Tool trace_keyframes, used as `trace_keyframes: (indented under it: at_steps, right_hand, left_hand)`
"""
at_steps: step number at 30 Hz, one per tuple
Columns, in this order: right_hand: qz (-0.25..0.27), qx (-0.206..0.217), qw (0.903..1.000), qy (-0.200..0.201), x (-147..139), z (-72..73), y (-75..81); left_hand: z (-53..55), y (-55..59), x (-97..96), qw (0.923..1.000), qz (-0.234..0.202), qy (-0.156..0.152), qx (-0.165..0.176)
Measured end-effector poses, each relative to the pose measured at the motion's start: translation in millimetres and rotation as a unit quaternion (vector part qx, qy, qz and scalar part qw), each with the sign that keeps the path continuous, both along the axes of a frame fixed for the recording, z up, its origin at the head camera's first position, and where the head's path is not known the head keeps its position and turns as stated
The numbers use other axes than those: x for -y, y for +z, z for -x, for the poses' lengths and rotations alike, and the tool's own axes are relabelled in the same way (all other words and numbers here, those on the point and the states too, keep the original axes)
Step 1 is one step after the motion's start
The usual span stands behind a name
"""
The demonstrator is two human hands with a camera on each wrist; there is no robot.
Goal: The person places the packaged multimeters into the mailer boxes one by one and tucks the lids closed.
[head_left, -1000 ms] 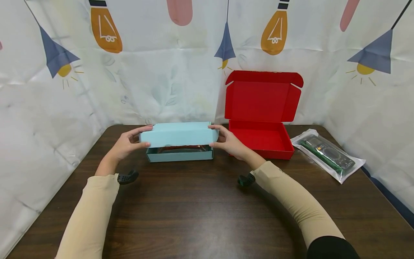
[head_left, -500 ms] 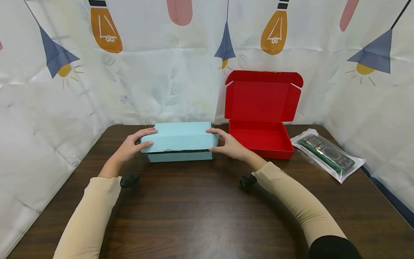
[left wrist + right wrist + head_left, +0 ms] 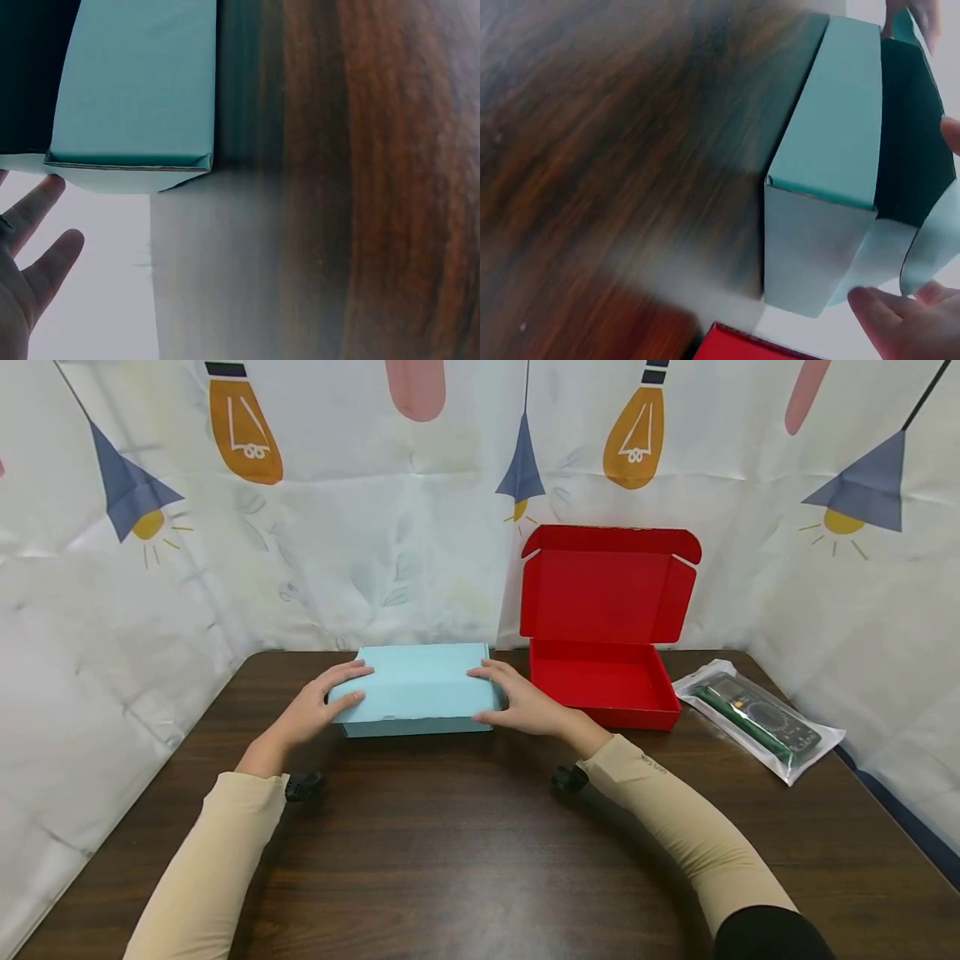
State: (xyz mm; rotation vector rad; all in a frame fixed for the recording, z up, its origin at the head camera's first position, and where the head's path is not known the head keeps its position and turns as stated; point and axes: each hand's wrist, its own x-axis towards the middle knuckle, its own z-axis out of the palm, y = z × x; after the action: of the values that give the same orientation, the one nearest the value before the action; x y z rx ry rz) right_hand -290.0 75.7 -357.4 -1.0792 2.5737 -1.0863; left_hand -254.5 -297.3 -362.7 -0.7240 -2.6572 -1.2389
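Observation:
A light-blue cardboard box [image 3: 420, 681] stands near the table's far edge, its lid tilted down over the base. The front flap overhangs the front wall [image 3: 139, 82], and a dark gap shows beneath the lid in both wrist views. At the lid's left end, my left hand [image 3: 318, 702] holds the corner, fingers behind and thumb at the front. My right hand [image 3: 525, 697] grips the lid's right end in the same way; its fingertips [image 3: 866, 300] lie beside the side flap in the right wrist view. The box's contents are hidden.
To the right stands a red cardboard box [image 3: 652, 717], its lid raised against the patterned curtain [image 3: 420, 552]. Beyond it lies a clear plastic pouch [image 3: 757, 718] holding a dark device and something green. All rest on the dark wooden table [image 3: 450, 843].
The light-blue lid has swung down and forward, covering the reddish contents seen earlier and most of the front wall. Both hands have followed it slightly inward and down.

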Motion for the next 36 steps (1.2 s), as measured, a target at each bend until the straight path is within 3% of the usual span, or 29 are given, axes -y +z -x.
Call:
trace_keyframes:
  at_steps: [11,36]
  right_hand:
    - [-0.028,-0.037,0.9989,0.005,5.1,-0.9,-1.2]
    - [-0.097,-0.05,0.994,0.01,9.1,-3.9,-6.3]
  left_hand:
    - [-1.8,-2.4,-0.9,0.9997,0.024,0.001,-0.001]
    - [-3.2,-8.3,1.7,0.9977,0.066,0.001,0.016]
